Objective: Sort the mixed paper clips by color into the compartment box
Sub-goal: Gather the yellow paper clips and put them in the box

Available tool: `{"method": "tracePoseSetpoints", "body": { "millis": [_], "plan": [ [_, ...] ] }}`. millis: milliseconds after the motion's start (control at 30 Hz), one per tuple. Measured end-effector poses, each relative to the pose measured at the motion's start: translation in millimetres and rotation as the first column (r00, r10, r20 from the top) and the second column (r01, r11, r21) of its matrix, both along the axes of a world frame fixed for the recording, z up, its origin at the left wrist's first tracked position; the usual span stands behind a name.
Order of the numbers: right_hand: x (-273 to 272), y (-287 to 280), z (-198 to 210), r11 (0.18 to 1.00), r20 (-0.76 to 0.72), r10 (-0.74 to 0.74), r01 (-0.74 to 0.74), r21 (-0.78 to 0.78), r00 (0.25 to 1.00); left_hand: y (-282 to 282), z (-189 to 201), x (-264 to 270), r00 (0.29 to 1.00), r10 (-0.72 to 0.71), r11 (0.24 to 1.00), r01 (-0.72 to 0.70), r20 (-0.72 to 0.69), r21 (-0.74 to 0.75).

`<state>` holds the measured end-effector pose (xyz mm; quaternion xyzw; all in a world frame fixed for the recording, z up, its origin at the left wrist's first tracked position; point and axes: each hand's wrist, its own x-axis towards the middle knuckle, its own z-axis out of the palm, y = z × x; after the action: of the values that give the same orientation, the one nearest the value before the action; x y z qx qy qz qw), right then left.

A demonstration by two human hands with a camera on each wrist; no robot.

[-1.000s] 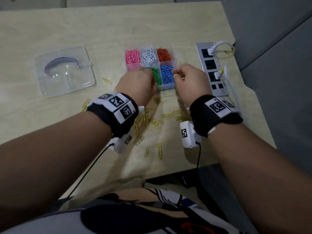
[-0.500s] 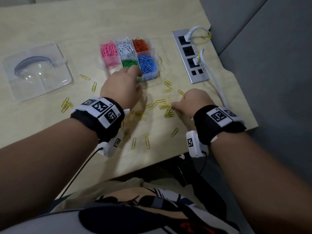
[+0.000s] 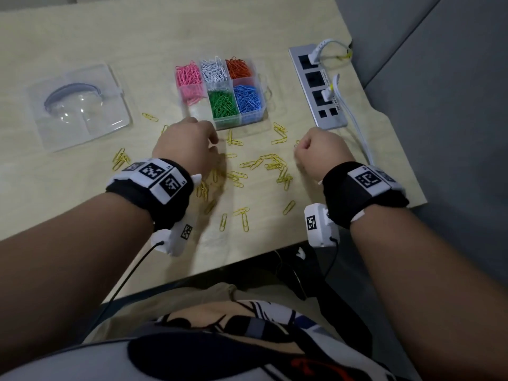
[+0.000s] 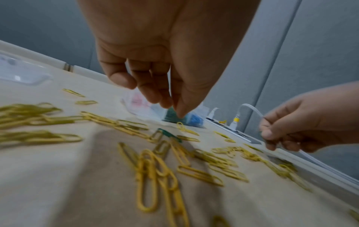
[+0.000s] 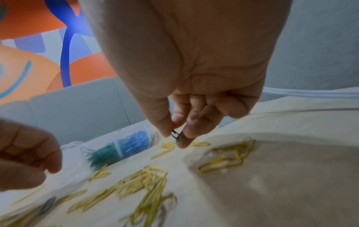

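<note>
Yellow paper clips (image 3: 272, 166) lie scattered on the tabletop (image 3: 82, 28) just in front of the compartment box (image 3: 220, 90). My right hand (image 3: 320, 152) pinches one dark green clip (image 5: 176, 135) between thumb and fingertip; my left hand (image 3: 187, 145) hangs loosely curled, holding nothing. I judge it best to keep the pinch firm, carry the clip over the box's green compartment (image 3: 222, 104), and release low so it cannot bounce out.

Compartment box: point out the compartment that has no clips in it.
The front-left compartment, beside the green clips and nearest the left hand; every other one holds coloured clips.
</note>
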<state>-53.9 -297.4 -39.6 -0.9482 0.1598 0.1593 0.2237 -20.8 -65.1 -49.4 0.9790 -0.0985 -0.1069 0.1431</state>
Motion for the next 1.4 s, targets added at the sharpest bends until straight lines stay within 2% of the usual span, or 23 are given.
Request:
{"method": "tracePoseSetpoints", "body": {
  "millis": [100,200,333,467,633,700,767,867,933,1067,1167,1300,1400],
  "plan": [
    [7.1,-1.0,6.2,0.992,0.087,-0.108,0.102,0.071,0.99,15.4,1.9,3.5,0.998,0.063,0.998,-0.063,0.011,-0.004],
    [16.4,12.4,8.2,0.981,0.184,-0.13,0.099,0.167,0.974,26.4,3.9,4.1,0.992,0.123,0.992,-0.122,0.035,-0.033],
    [33.8,49.6,11.1,0.966,0.302,-0.058,-0.024,0.259,0.952,39.9,5.6,1.7,0.985,0.164,0.986,-0.164,0.046,-0.008],
    [53.0,74.0,13.9,0.964,0.393,-0.028,-0.079,0.255,0.919,51.6,5.6,-0.5,0.987,0.161,0.987,-0.161,0.014,0.019],
    [60.9,95.2,15.6,0.963,0.428,0.149,-0.229,0.14,0.891,62.6,5.4,-1.9,0.987,0.161,0.984,-0.159,-0.016,0.075],
    [52.6,103.5,11.3,0.943,0.357,0.273,-0.321,0.082,0.893,70.0,6.2,-0.4,0.977,0.214,0.974,-0.212,-0.019,0.082],
    [42.6,111.7,2.7,0.91,0.176,0.404,-0.414,0.019,0.898,78.1,7.0,0.8,0.96,0.28,0.957,-0.277,-0.023,0.087],
    [38.0,119.2,-9.4,0.869,0.037,0.487,-0.48,-0.12,0.873,87.7,8.0,-0.1,0.936,0.351,0.934,-0.349,-0.02,0.078],
    [38.2,122.3,-12.7,0.845,-0.001,0.513,-0.505,-0.174,0.858,93.9,5.8,-1.1,0.933,0.359,0.932,-0.358,-0.016,0.053],
    [40.0,124.6,-14.0,0.861,-0.073,0.483,-0.489,-0.141,0.872,101.7,0.3,1.6,0.936,0.35,0.936,-0.351,-0.023,-0.033],
    [43.0,125.5,-12.8,0.839,-0.129,0.503,-0.518,-0.165,0.855,101.5,0.9,7.6,0.928,0.37,0.925,-0.372,-0.034,-0.077],
    [42.0,122.2,-5.1,0.84,-0.095,0.518,-0.526,-0.133,0.85,103.3,2.0,18.5,0.926,0.375,0.922,-0.377,-0.039,-0.084],
    [47.7,116.7,11.2,0.905,0.109,0.422,-0.425,0.005,0.9,104.1,1.7,27.9,0.933,0.357,0.929,-0.359,-0.041,-0.087]
  ]
}}
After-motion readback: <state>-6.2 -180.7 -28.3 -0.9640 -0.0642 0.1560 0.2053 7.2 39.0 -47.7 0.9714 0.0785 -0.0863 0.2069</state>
